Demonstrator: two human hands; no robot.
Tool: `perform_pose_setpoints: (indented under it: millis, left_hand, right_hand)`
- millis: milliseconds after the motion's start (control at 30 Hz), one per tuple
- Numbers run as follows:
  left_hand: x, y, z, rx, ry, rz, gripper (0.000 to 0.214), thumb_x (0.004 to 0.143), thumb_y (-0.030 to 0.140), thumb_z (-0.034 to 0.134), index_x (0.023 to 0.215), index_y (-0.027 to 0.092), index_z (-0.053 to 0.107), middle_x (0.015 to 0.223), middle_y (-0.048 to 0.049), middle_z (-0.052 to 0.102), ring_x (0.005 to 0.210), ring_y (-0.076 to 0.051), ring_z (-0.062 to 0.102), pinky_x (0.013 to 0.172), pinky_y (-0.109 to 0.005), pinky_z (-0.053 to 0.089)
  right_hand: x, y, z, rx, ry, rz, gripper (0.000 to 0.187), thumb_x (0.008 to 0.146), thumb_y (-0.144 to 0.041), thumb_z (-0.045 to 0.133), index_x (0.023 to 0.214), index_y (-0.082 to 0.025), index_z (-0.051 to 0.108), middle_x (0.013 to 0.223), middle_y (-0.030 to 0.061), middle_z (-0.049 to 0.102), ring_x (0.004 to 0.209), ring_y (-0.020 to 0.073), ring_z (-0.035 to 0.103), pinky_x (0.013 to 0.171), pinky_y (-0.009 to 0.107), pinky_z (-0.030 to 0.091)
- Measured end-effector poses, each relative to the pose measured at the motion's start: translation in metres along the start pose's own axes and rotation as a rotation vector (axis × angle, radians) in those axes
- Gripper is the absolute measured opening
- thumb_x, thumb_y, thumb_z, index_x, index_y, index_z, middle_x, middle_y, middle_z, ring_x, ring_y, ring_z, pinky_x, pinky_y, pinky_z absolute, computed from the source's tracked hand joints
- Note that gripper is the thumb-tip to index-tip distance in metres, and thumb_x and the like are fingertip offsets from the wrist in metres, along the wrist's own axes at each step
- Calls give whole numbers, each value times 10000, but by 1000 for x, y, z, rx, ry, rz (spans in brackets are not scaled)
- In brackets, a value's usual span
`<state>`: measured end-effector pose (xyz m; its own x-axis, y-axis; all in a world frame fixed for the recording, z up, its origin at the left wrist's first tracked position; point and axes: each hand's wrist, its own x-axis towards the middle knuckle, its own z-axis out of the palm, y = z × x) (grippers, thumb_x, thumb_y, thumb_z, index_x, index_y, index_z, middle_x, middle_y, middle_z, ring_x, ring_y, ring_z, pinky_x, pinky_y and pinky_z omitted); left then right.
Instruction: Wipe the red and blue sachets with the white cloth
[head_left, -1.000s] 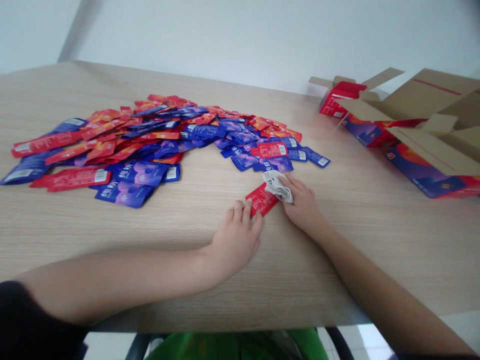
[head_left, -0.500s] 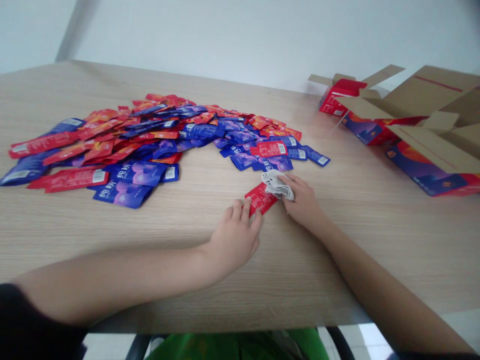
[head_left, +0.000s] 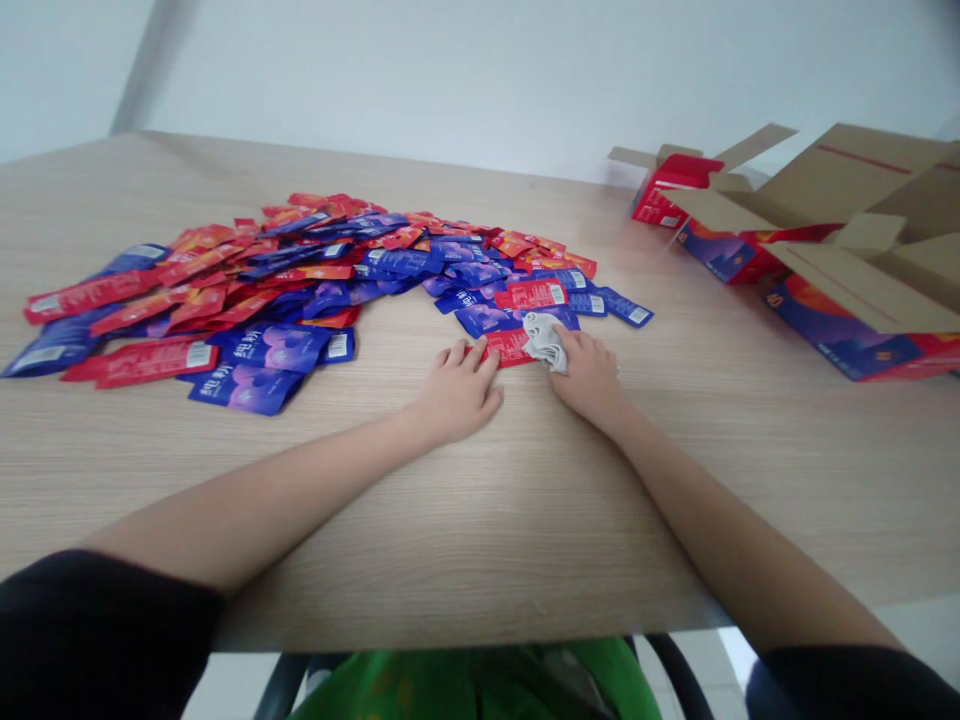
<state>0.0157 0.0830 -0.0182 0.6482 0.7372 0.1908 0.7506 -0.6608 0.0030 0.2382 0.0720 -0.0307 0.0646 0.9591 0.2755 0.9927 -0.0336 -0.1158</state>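
Note:
My left hand [head_left: 454, 388] lies on the wooden table [head_left: 480, 500] with its fingers stretched out, their tips pressing on the near end of a red sachet [head_left: 507, 346]. My right hand [head_left: 587, 372] is closed round a crumpled grey cloth [head_left: 544, 339], which rests on the other end of that sachet. The red sachet lies at the near edge of a wide heap of red and blue sachets [head_left: 322, 275], touching the blue ones behind it.
Opened cardboard boxes with red and blue printing [head_left: 810, 240] lie at the far right. A small red box [head_left: 664, 195] stands behind them. The table's near edge runs just above my lap, and a pale wall rises behind the table.
Both hands have slid away from me toward the heap, taking the red sachet and the cloth with them. The sachet now touches the blue sachets.

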Motion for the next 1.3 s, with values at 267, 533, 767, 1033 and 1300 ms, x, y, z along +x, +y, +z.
perform_pose_setpoints:
  millis: [267, 533, 767, 1033, 1300]
  left_hand:
    - [18, -41, -13, 29, 254, -51, 500, 940, 388, 362, 1354, 142, 495, 1611, -141, 188, 1491, -351, 85, 1188, -533, 69]
    - [22, -98, 4, 34, 7, -435, 601, 937, 423, 263, 1413, 95, 424, 1513, -230, 365, 1389, -428, 326, 1059, -612, 275]
    - [21, -102, -9, 73, 165, -421, 579, 910, 442, 339, 1382, 133, 464, 1598, -162, 213, 1463, -417, 130, 1131, -630, 44]
    - [12, -146, -9, 37, 203, -661, 723, 875, 434, 433, 1504, 111, 283, 1601, -214, 144, 1437, -514, 26, 1047, -725, 58]
    - [5, -161, -36, 85, 159, -644, 591, 965, 391, 269, 1319, -42, 458, 1403, -246, 470, 1292, -395, 337, 1010, -563, 272]
  right_hand:
    - [-1, 0, 0, 27, 11, -18, 618, 825, -286, 493, 1431, -186, 427, 1411, 152, 491, 1212, 331, 466, 964, 470, 374]
    - [-5, 3, 1, 3, 53, -32, 629, 796, -257, 506, 1419, -181, 472, 1351, 174, 519, 1113, 360, 488, 901, 495, 395]
    - [-7, 7, -1, 137, 123, -62, 669, 739, -164, 513, 1407, -181, 482, 1288, 147, 545, 1092, 330, 497, 908, 466, 403]
    - [-9, 4, -2, 82, 49, -96, 639, 765, -195, 524, 1402, -175, 482, 1267, 157, 544, 1099, 335, 502, 910, 459, 404]
    - [-14, -2, -8, 195, 82, -198, 655, 778, -402, 627, 1373, -169, 485, 1258, 148, 556, 1096, 311, 517, 948, 430, 404]
